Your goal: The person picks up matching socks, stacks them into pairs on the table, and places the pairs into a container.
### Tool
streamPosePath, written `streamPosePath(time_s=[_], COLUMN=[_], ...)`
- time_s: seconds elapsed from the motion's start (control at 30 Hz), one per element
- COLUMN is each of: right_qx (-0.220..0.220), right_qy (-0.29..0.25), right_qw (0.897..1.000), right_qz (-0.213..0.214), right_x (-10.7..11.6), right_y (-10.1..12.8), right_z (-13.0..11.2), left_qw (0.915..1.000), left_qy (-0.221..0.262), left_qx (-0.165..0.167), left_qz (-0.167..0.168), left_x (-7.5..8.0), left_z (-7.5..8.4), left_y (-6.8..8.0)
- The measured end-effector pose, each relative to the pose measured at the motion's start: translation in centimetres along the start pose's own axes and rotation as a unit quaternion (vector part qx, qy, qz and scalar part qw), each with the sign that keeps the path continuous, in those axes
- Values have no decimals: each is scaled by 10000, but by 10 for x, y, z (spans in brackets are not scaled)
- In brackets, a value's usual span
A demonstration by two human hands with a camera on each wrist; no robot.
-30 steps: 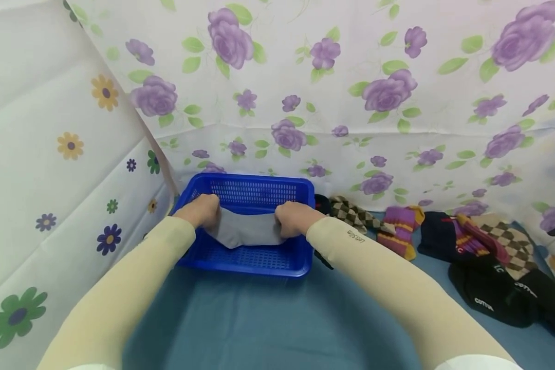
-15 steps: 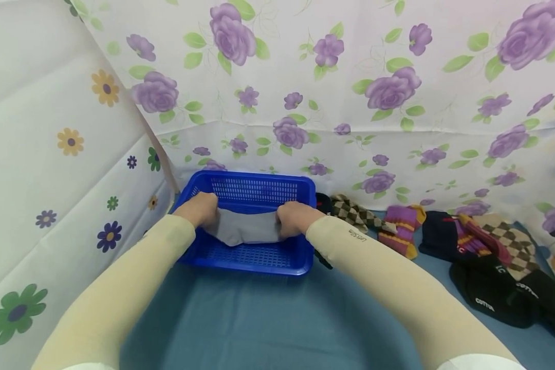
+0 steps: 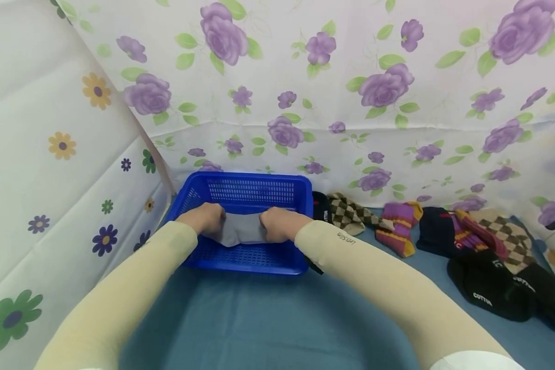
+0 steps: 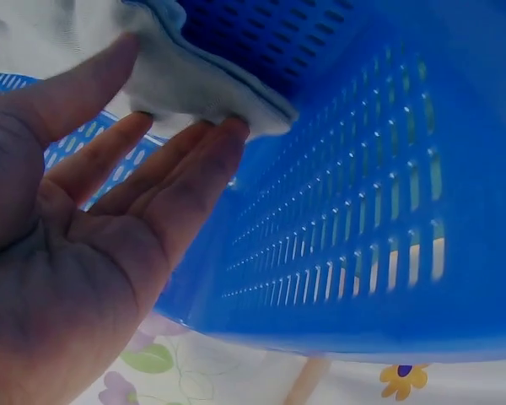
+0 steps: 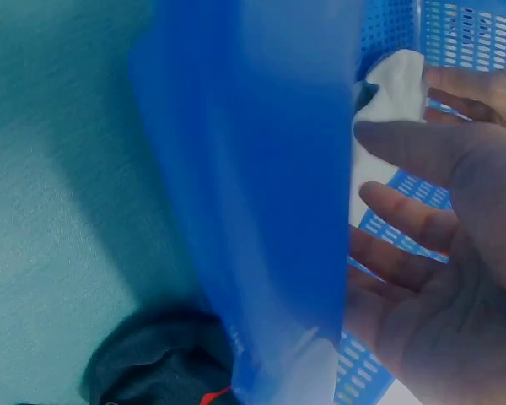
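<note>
A light grey sock (image 3: 242,229) spans the blue basket (image 3: 247,270) between both hands. At its left end is my left hand (image 3: 208,219); in the left wrist view the thumb overlaps the cloth and the nearly straight fingertips touch its edge. My right hand (image 3: 277,224) is at the other end. The right wrist view shows this hand (image 5: 455,245) with thumb and fingers apart, the thumb overlapping the sock (image 5: 396,89). The basket wall (image 5: 261,169) hides part of the sock there.
Right of the basket lie a checkered sock (image 3: 349,213), a purple striped sock (image 3: 398,223) and several other socks, including a black one (image 3: 490,288) marked COTTON. Floral sheets (image 3: 324,92) hang behind and left. Blue cloth (image 3: 268,318) covers the surface.
My right hand has shifted left and my left hand slightly right, so less of the grey sock shows between them. The basket stays in place.
</note>
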State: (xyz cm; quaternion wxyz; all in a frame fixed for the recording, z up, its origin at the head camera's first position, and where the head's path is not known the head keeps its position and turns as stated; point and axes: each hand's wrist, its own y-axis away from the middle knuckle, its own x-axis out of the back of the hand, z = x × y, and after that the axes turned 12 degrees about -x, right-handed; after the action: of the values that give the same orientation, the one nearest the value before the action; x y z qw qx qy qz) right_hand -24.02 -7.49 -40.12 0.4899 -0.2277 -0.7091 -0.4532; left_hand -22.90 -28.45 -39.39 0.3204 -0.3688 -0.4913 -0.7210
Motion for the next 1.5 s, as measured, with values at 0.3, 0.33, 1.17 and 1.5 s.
streamPosePath(time_s=[0.3, 0.33, 1.17, 1.5], right_qx=[-340, -298, 228, 295], right_qy=[-193, -165, -1052, -1063], right_qw=[9982, 9985, 9444, 9082], right_qz=[-458, -435, 3107, 4037], right_x=[-1, 1, 57, -12], right_y=[9, 10, 138, 171], right_z=[-3, -4, 98, 124], left_qw=[9998, 9998, 8879, 8702], left_qy=[79, 161, 391, 201], left_qx=[14, 26, -1652, -2352], left_qz=[-163, -125, 4275, 4324], left_x=[5, 7, 28, -40], left_z=[4, 4, 150, 208], left_y=[7, 9, 70, 49])
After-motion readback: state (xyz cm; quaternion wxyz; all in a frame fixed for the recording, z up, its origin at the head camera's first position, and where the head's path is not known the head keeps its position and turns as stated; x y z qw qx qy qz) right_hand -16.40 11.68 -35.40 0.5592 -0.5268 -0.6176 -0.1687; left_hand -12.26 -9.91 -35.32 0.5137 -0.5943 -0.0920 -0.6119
